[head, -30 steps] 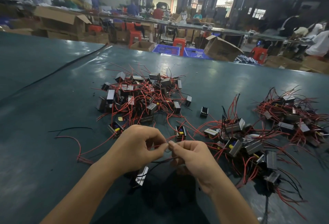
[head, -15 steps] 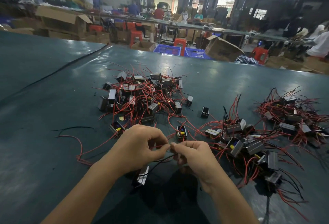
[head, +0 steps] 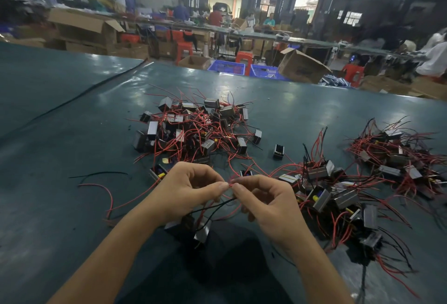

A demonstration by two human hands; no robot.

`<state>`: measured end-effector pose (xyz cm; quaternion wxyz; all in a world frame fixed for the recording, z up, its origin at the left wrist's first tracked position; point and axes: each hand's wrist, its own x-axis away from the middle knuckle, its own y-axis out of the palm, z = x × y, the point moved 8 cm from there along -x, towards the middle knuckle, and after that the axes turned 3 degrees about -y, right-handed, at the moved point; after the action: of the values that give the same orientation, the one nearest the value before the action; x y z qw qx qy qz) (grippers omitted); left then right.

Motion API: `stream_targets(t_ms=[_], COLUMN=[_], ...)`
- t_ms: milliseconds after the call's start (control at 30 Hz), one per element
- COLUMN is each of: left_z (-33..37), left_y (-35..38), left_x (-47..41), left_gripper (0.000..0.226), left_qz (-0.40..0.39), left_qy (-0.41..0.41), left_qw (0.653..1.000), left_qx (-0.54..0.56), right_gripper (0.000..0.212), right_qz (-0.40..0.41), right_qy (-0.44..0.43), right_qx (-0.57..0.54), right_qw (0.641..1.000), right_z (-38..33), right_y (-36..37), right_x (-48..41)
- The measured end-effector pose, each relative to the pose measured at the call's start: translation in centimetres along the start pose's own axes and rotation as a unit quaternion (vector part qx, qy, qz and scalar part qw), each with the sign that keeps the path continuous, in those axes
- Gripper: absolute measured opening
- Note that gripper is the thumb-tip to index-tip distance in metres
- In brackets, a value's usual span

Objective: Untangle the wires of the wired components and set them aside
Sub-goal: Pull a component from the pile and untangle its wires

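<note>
**Clerk:** Entry one. Change over the last second?

**Keeper:** Slight. Left hand and right hand keep their pose. Their fingertips, a hair apart before, now meet. In each hand the thumb and forefinger pinch the red wire, and the other fingers are curled loosely. The component hangs just below the left hand. Whether it clears the table, cannot tell. A black wire runs from it up past the left hand's thumb.

**Clerk:** Bearing on the task?

**Keeper:** Judged: the untangling of this one piece is still in progress. Its wires are not yet parted, and it has not been set aside.

**Clerk:** Entry two. Surroundings?

**Keeper:**
- Middle pile: beyond the left hand, components knotted in red strands.
- Near pile: right of the left hand, past the right hand.
- Far pile: further right again.
- Lone component: beyond and right of the left hand, standing apart.
- Black offcut and red offcut: left of the left hand, flat on the table.

**Clerk:** Obstructions?

**Keeper:** Strands from the near pile lie close to the right hand. Judged: a wide pull could snag them. One long red strand runs in behind the left hand from its left. Whether it belongs to the held piece, cannot tell.
</note>
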<state>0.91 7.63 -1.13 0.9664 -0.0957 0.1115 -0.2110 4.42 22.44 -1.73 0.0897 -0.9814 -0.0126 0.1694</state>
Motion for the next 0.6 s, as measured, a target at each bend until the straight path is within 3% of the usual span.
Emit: stream_targets(t_ms=[500, 600], left_z=[0.47, 0.47], left_y=[0.46, 0.32], left_x=[0.17, 0.22], left_gripper=[0.006, 0.012], left_qz=[-0.009, 0.005], left_qy=[0.025, 0.038], left_qw=[0.999, 0.997], left_qx=[-0.027, -0.062], right_gripper=[0.010, 0.016], right_qz=[0.019, 0.028], right_qy=[-0.013, 0.001], right_qx=[0.077, 0.064], right_qw=[0.997, 0.998], right_z=[-0.01, 0.36], right_y=[0.37, 0.29], right_x=[0.23, 0.20])
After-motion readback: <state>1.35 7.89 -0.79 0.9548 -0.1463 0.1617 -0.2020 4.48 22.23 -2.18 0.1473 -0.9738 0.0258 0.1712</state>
